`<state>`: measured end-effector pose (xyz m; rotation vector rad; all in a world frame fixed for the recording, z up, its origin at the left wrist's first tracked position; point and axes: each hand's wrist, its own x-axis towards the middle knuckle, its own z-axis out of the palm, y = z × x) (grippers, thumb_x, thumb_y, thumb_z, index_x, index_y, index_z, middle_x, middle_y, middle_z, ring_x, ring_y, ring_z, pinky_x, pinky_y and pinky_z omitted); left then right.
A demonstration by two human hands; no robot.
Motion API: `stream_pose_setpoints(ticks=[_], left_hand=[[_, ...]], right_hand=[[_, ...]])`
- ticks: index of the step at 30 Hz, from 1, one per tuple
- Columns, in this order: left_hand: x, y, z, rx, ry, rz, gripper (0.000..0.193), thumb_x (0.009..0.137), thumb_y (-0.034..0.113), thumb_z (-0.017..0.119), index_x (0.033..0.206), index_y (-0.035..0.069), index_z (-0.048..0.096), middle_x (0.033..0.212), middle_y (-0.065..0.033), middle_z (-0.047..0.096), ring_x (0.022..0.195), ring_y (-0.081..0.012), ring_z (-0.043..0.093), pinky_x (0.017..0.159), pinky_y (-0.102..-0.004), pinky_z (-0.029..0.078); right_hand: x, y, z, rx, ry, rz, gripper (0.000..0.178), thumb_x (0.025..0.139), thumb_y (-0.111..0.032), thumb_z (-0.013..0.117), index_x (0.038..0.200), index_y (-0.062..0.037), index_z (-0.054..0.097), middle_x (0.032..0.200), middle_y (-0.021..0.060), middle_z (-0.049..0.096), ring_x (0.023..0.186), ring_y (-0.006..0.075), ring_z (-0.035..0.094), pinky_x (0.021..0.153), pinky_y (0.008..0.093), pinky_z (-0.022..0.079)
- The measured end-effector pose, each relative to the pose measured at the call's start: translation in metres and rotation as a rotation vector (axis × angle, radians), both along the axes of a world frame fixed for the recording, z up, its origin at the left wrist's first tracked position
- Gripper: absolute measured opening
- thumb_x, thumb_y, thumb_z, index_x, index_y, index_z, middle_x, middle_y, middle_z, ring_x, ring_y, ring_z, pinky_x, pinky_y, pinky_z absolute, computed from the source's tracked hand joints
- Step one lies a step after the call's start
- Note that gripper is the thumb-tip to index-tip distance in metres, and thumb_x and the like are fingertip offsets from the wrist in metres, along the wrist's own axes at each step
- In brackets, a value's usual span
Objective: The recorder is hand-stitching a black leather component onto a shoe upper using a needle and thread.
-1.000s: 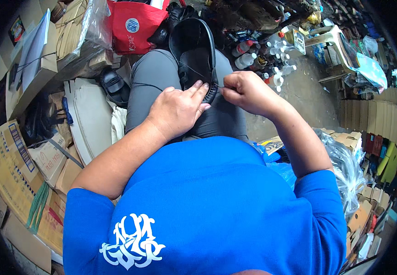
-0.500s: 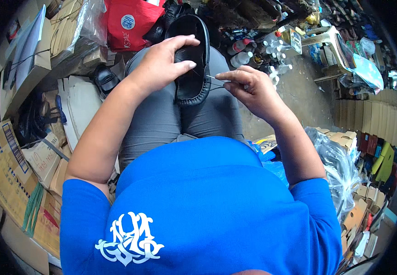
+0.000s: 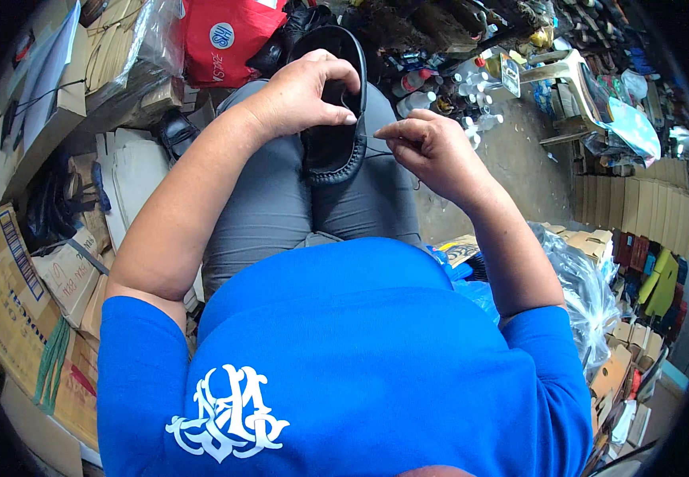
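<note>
A black leather shoe [image 3: 333, 164] with a gathered seam round its toe lies across my grey-trousered thighs, its opening facing up and its toe toward me. My left hand [image 3: 305, 95] reaches over it from the left. Its fingers curl in at the shoe's right side wall, with the thumb against that wall; the index fingertip is partly hidden. Just right of the same edge, my right hand [image 3: 436, 151] is closed in a pinch, apart from the shoe. A thin dark thread [image 3: 378, 152] runs between the shoe and this hand. No needle is visible now.
A red bag [image 3: 225, 40] stands beyond my left knee, near another black shoe [image 3: 176, 133]. Cardboard boxes [image 3: 11, 278] crowd the left side. Several plastic bottles [image 3: 416, 103] stand on the floor ahead right, before a light plastic chair [image 3: 571, 87]. Clear plastic wrap [image 3: 579, 286] lies by my right elbow.
My left hand has shifted right, its fingers now curled at the shoe's right wall. The needle at my right fingertips has gone from sight, and that hand has tipped slightly upward.
</note>
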<state>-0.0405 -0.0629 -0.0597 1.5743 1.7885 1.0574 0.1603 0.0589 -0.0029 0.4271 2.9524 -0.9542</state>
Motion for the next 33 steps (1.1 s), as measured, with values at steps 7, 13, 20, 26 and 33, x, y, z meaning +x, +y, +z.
stream_pose_setpoints(ticks=[7, 13, 20, 26, 33], left_hand=[[-0.001, 0.003, 0.001, -0.068, -0.041, -0.120, 0.015, 0.072, 0.013, 0.075, 0.086, 0.007, 0.071, 0.102, -0.0060, 0.050, 0.103, -0.0213, 0.051, 0.094, -0.0307, 0.041], [-0.001, 0.005, -0.001, -0.057, -0.052, -0.140, 0.017, 0.074, 0.012, 0.074, 0.090, 0.009, 0.072, 0.107, -0.0067, 0.050, 0.107, -0.0222, 0.051, 0.096, -0.0313, 0.041], [-0.005, 0.007, -0.003, -0.067, -0.053, -0.202, 0.016, 0.075, 0.013, 0.073, 0.091, 0.009, 0.072, 0.110, -0.0069, 0.050, 0.110, -0.0219, 0.050, 0.097, -0.0317, 0.041], [-0.005, 0.007, -0.005, -0.033, -0.037, -0.197, 0.017, 0.075, 0.014, 0.073, 0.092, 0.009, 0.073, 0.109, -0.0069, 0.050, 0.108, -0.0220, 0.051, 0.095, -0.0313, 0.042], [-0.007, 0.011, -0.001, -0.083, -0.022, -0.238, 0.019, 0.074, 0.014, 0.074, 0.092, 0.008, 0.073, 0.106, -0.0063, 0.052, 0.104, -0.0212, 0.052, 0.093, -0.0309, 0.043]], right_hand=[[-0.009, -0.009, 0.006, 0.263, 0.022, 0.095, 0.016, 0.077, -0.009, 0.062, 0.088, -0.0101, 0.073, 0.078, 0.0120, 0.063, 0.076, 0.0297, 0.063, 0.069, 0.0399, 0.052], [-0.010, -0.003, -0.001, 0.222, 0.030, 0.118, 0.016, 0.075, -0.009, 0.063, 0.088, -0.0109, 0.072, 0.076, 0.0107, 0.062, 0.077, 0.0281, 0.062, 0.070, 0.0409, 0.049], [-0.014, 0.001, 0.001, 0.384, 0.087, 0.244, 0.019, 0.074, -0.009, 0.063, 0.091, -0.0123, 0.072, 0.077, 0.0093, 0.061, 0.079, 0.0266, 0.062, 0.072, 0.0409, 0.048], [-0.007, -0.002, 0.000, 0.307, -0.015, 0.175, 0.019, 0.076, -0.010, 0.062, 0.093, -0.0147, 0.071, 0.077, 0.0069, 0.062, 0.080, 0.0252, 0.063, 0.076, 0.0401, 0.045], [-0.013, 0.000, -0.002, 0.403, 0.064, 0.203, 0.016, 0.078, -0.012, 0.064, 0.091, -0.0165, 0.072, 0.077, 0.0067, 0.061, 0.080, 0.0260, 0.062, 0.074, 0.0391, 0.045]])
